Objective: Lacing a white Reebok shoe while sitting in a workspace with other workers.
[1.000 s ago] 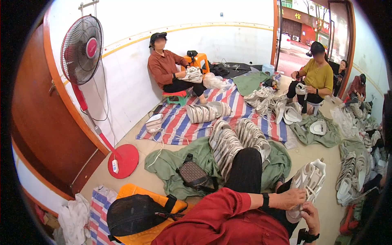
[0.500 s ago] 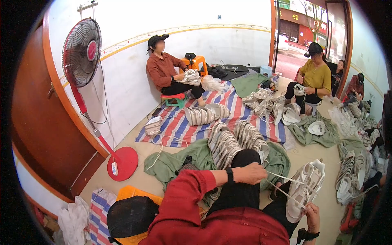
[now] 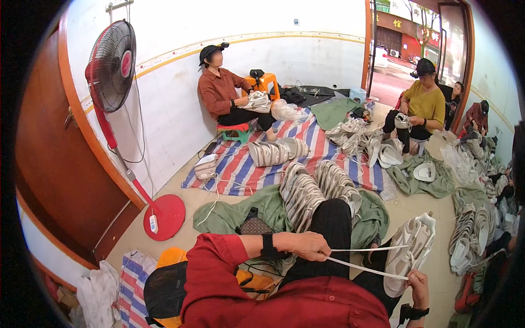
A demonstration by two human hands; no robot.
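A beige and white sneaker (image 3: 416, 236) rests over my right leg. White shoelace (image 3: 365, 269) stretches in two strands from the shoe to my left hand (image 3: 310, 246), which is closed on it above my left thigh. One strand enters the shoe's eyelet area; the other runs to my right hand (image 3: 418, 285). There my fingers pinch the lace beside the lower end of the shoe. Dark bands circle both wrists. Just beyond my left knee stand two tight rows of similar sneakers (image 3: 298, 197) on a green cloth (image 3: 262, 199).
A striped sheet (image 3: 235, 177) holds another row of shoes. A red-based fan (image 3: 165, 217) stands left. A person in brown (image 3: 219, 93) and another in yellow (image 3: 425, 104) handle shoes. More shoes (image 3: 470, 235) lie right. A black cap (image 3: 164, 290) is beside me.
My left hand has moved left and slightly down, drawing the lace strands out longer. My right hand stays by the shoe.
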